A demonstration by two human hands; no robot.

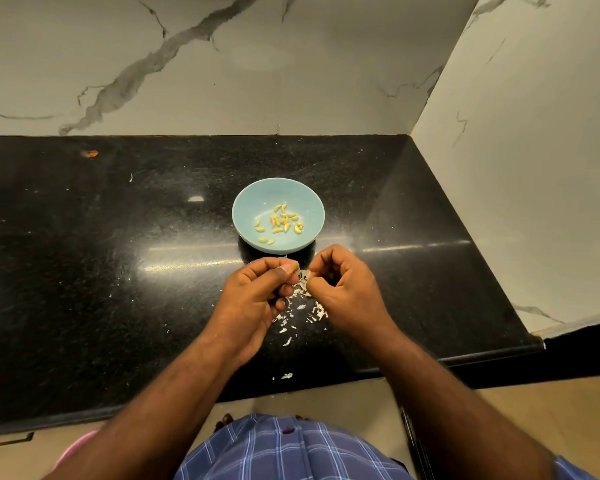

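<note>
Left of the bowl (248, 202), dark surface (84, 254) stretched wide for passing. Behind the bowl a marble wall (257, 81) blocked the way; right of the bowl, a side wall (534, 168) closed in.

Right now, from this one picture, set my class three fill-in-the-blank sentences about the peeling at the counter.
The peeled cloves lie in a light ____ bowl. The white peel scraps lie on the ____ countertop. The left hand and right hand pinch a small piece just on the near side of the ____.
Missing words: blue; black; bowl.
</note>
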